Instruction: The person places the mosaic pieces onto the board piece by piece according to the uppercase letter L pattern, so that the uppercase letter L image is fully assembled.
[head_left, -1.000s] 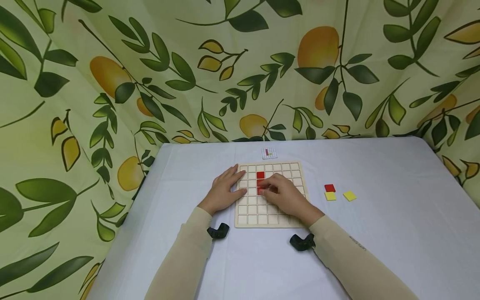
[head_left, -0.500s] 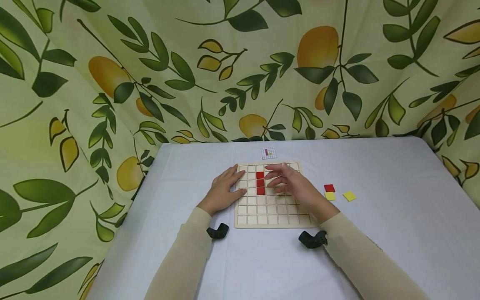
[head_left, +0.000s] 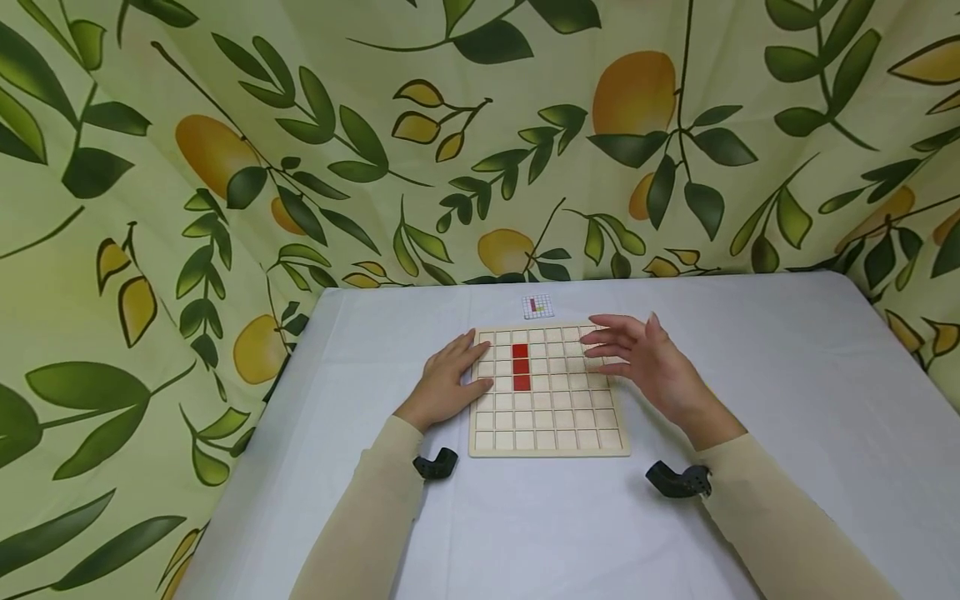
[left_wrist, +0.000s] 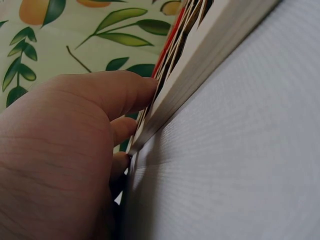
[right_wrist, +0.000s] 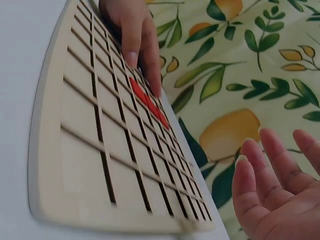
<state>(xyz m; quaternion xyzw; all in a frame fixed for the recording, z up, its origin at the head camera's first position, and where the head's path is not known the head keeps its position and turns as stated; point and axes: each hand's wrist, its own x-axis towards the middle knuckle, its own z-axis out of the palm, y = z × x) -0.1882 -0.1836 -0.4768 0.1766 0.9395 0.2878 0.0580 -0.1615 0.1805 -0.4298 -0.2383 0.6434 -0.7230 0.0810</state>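
At the far left, a patterned cloth [head_left: 262,192], printed with leaves and orange fruit, is hanging beside the bench [head_left: 360,358] and running along behind it. A white cover is spreading over the bench top. Next, a beige left sleeve [head_left: 367,508] is reaching in from the near side, a black device [head_left: 437,464] sitting at its wrist. The left hand [head_left: 445,382] is resting on the left side of a pale grid board [head_left: 544,421], its fingers lying apart and relaxed; in the left wrist view, the thumb is touching the board near its rim.

The board is lying flat on the bench. Three red tiles [head_left: 521,367] are sitting in its third column from the left, filling the second, third and fourth cells from the far edge (a straight strip, each adjoining the next). Beyond that edge, a small gridded card [head_left: 537,307] is lying on the bench, seemingly bearing red and yellowish marks, though these are looking too tiny to read surely.

Farther right, the right hand [head_left: 651,364] is hovering about the board's right edge, fingers extending loosely and parting. A second black device [head_left: 677,481] is sitting by the right sleeve [head_left: 787,521].
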